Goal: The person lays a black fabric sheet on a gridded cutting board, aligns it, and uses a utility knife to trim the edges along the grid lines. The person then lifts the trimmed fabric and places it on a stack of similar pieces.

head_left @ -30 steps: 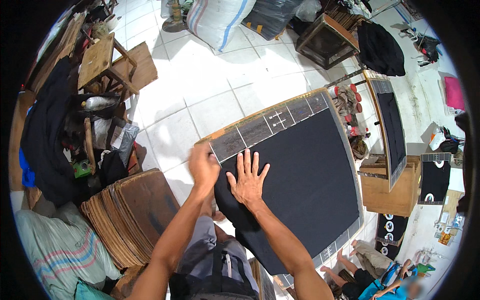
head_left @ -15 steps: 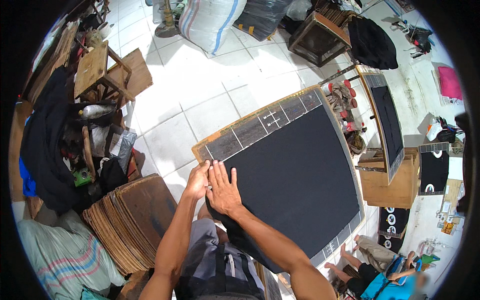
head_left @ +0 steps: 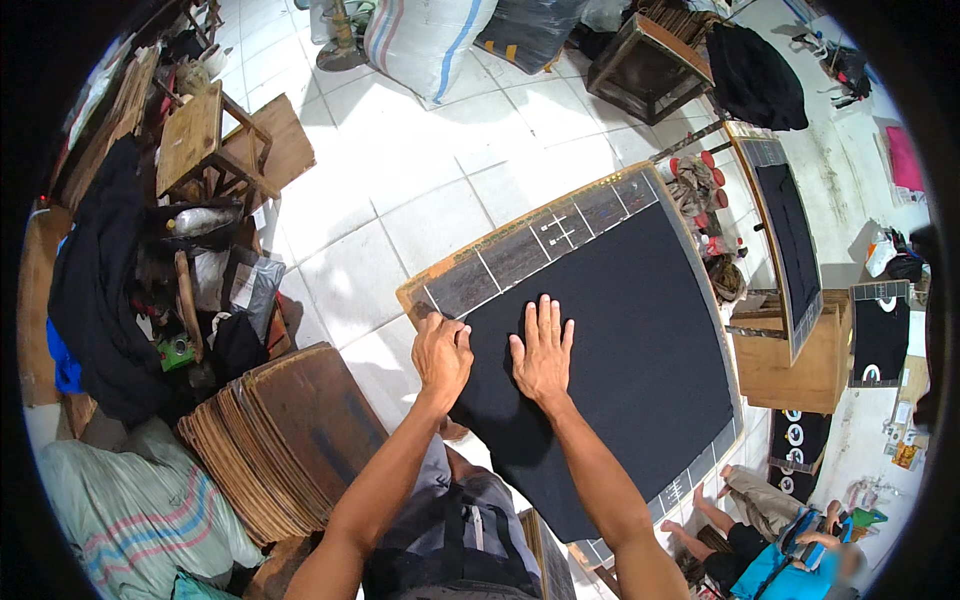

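A black piece of fabric (head_left: pixel 620 330) lies spread over a marked board (head_left: pixel 510 262) with white lines along its edge strip. My right hand (head_left: pixel 543 355) rests flat on the cloth, fingers stretched out. At the board's near left corner, my left hand (head_left: pixel 440 355) has its fingers curled down at the fabric's edge, closed on it. The near part of the cloth hangs over the board's edge towards my lap.
Stacked brown boards (head_left: pixel 290 430) stand at my left, beside a stuffed pale sack (head_left: pixel 140 500). A wooden stool (head_left: pixel 200 140) is farther off. Another board with black cloth (head_left: pixel 785 235) stands at the right. A person in blue (head_left: pixel 790 560) sits at the lower right.
My right hand has slid right across the fabric, away from my left hand. My left hand has turned knuckles up at the fabric's corner.
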Demonstrator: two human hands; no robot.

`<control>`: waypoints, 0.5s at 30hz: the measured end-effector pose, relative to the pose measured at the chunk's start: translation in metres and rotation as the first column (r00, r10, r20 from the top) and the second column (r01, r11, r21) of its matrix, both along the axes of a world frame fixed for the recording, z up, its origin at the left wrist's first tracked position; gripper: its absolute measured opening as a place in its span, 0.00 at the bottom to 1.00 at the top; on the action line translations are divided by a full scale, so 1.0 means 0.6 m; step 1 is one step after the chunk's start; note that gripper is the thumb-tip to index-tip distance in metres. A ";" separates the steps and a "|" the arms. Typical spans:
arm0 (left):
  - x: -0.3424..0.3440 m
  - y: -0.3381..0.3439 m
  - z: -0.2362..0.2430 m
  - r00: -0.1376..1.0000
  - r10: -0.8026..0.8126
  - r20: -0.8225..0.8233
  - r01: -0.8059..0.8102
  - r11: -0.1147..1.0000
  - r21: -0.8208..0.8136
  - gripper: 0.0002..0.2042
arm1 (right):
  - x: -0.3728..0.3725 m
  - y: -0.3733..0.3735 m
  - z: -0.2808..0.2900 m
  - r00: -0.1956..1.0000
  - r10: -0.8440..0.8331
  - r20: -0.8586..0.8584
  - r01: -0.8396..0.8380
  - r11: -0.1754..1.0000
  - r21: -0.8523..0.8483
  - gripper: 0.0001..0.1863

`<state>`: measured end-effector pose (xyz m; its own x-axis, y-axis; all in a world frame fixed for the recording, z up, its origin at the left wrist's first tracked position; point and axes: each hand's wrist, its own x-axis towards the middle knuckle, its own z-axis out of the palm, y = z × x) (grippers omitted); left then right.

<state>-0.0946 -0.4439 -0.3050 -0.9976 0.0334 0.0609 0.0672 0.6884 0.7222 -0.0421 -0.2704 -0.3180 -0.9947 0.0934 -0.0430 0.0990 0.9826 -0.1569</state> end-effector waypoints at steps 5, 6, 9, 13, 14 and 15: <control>-0.012 0.007 0.002 0.997 -0.058 0.054 0.053 0.994 0.094 0.07 | -0.006 0.002 0.010 0.998 0.019 0.062 -0.018 1.000 -0.009 0.35; -0.015 0.008 0.002 0.993 -0.068 0.100 0.051 0.986 0.162 0.08 | -0.007 0.000 0.011 0.991 0.026 0.134 -0.024 1.000 -0.017 0.35; -0.023 0.010 -0.001 0.988 -0.063 0.138 0.026 0.967 0.253 0.09 | -0.012 -0.009 0.008 0.993 0.080 0.082 -0.078 0.997 -0.026 0.37; -0.031 0.010 -0.002 0.990 0.014 0.143 -0.049 0.967 0.248 0.09 | -0.018 -0.016 0.002 0.988 0.116 0.101 -0.116 0.993 -0.010 0.37; -0.033 0.011 -0.001 0.984 0.044 0.174 -0.084 0.970 0.227 0.09 | -0.020 -0.015 0.001 0.988 0.146 0.041 -0.146 0.989 -0.005 0.37; -0.033 0.011 0.001 0.984 0.051 0.172 -0.092 0.967 0.238 0.08 | -0.021 -0.015 0.002 0.988 0.138 0.077 -0.137 0.990 -0.015 0.37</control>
